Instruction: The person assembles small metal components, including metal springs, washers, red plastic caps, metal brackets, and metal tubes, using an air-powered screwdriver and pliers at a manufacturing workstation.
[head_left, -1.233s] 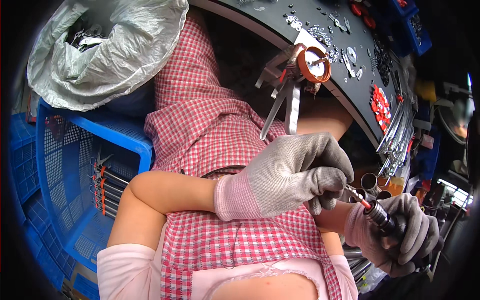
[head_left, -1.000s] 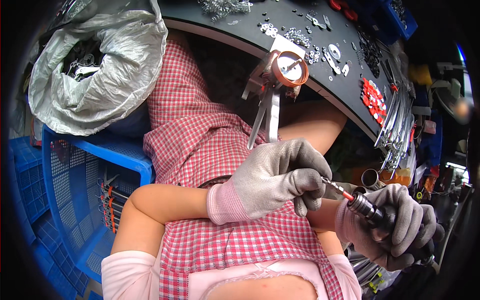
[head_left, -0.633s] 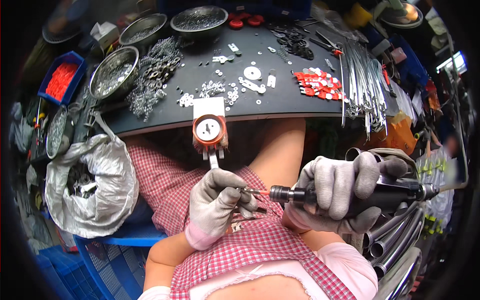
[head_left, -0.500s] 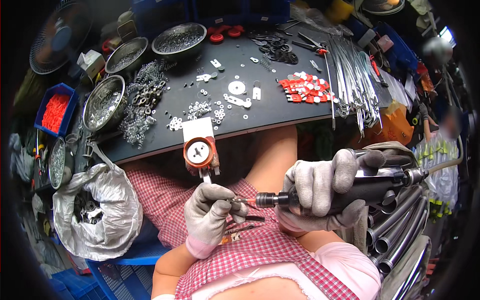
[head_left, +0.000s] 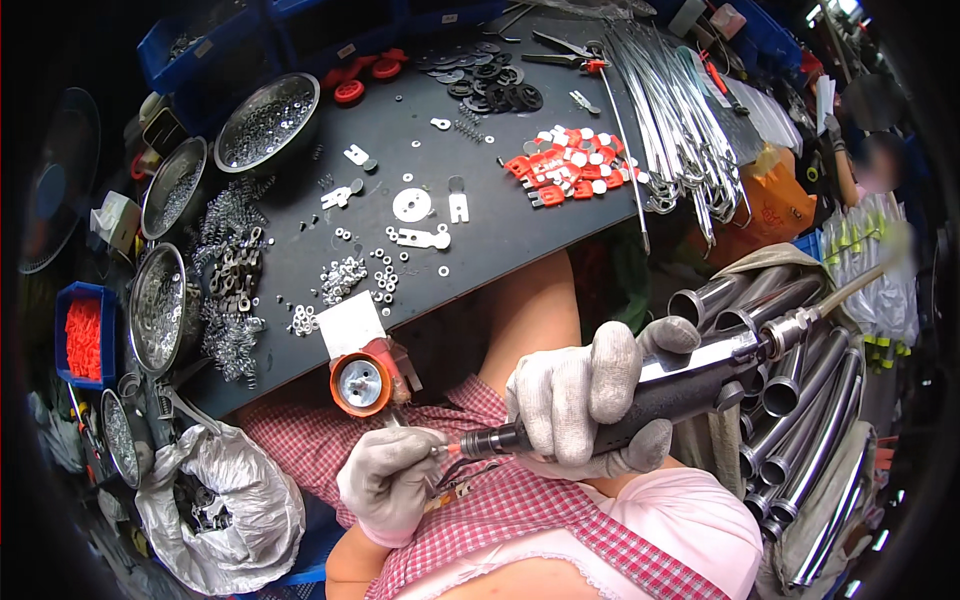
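1. The right hand (head_left: 590,395) was wrapped firmly around the driver (head_left: 690,400), a black power tool lying nearly level above the lap, its nose toward the left hand.
2. The left hand (head_left: 388,485) was narrow, thumb and fingertips drawn together at the tip of the bit (head_left: 453,450). Whether they pinched the bit itself or a small part on its end was too small to tell.
3. The driver was near the chest, below the counter (head_left: 500,265) edge in view, with the bit just reaching the left fingertips.
4. Good handling here, as I judged it, meant having the left fingertips in line with the bit, so that nothing at its end sat crooked.
5. A light pinch looked better than a tight one: glove fabric so near a turning bit could have snagged, so the trigger was best left alone while the fingers touched there.
6. The full right grip suited the driver's weight; tucking that elbow close would have steadied the nose.
7. The hose (head_left: 860,285) ran off the driver's rear past the tubes (head_left: 800,400), and called for some slack so it did not tug the aim.
8. The orange cup (head_left: 361,385), with a metal disc inside, sat just beyond the left hand; knuckles needed room beside it.
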